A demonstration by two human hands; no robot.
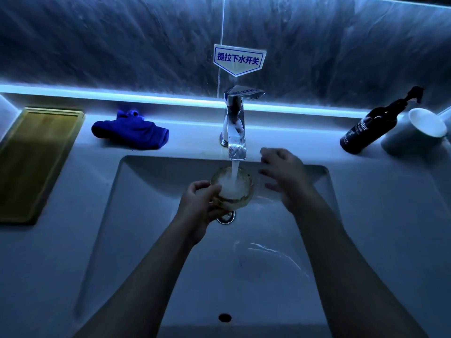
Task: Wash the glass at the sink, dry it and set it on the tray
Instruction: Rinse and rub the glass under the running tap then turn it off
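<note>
Water's on: a white stream drops from the chrome faucet straight into the glass, which sits dead centre over the sink, mouth tipped up toward the spout, foam churning inside. Left hand has it, fingers wrapped round the glass from the 8 o'clock side, thumb on the near wall, firm grip. Right hand is at 3 o'clock of the glass, just beside it but not touching; fingers spread loose, palm down, holding nothing, a bit blurred. Drain peeks out right under the glass, partly hidden by the left hand. Overflow hole at 6 o'clock on the near sink wall.

Counter: blue cloth crumpled at 10 o'clock, well apart from the glass. Wooden tray far out at 9 o'clock, lying flat. At 2 o'clock, a dark pump bottle w/ a white cup just beside it on its right; both look tilted in the wide-angle view. Above the faucet at 12, a sign w/ blue characters stuck on the mirror, its reflection showing on the faucet handle. Light strip glows along the back ledge. Both forearms bare.
</note>
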